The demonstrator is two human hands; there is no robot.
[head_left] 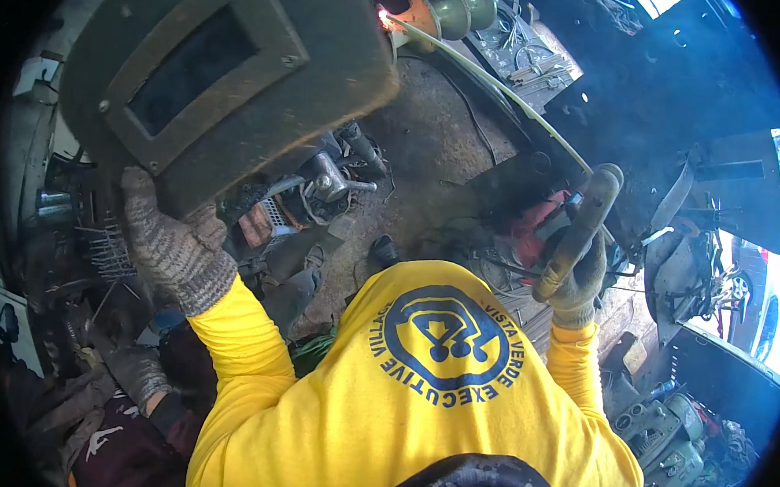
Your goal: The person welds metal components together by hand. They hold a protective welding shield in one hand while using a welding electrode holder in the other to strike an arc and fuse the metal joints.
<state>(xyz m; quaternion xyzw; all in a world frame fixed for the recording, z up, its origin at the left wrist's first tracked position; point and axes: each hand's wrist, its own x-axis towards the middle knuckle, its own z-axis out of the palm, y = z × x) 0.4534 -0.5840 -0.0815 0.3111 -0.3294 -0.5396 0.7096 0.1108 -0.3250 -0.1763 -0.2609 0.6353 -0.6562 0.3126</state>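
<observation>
My left hand [174, 245], in a grey-brown knit glove, grips a dark welding shield [326, 117] by its lower edge, at the upper left. The shield has a framed dark window and covers much behind it. My right hand [576, 253], in a similar glove with a yellowed, stained outer part, closes around a long pale welding rod [525, 105]. Its far tip meets a bright glowing spot on a spool-shaped metal part [455, 9], orange near the glow and greenish farther right. The fingers partly hide the rod's near end.
A co-worker's gloved hand [136, 371] is at the lower left. Below the shield lie a hammer-like metal tool [327, 183] and scrap. Several thin rods lie on a bench [540, 66] at the back. A greenish machine [662, 430] stands lower right. Bluish smoke hangs at the right.
</observation>
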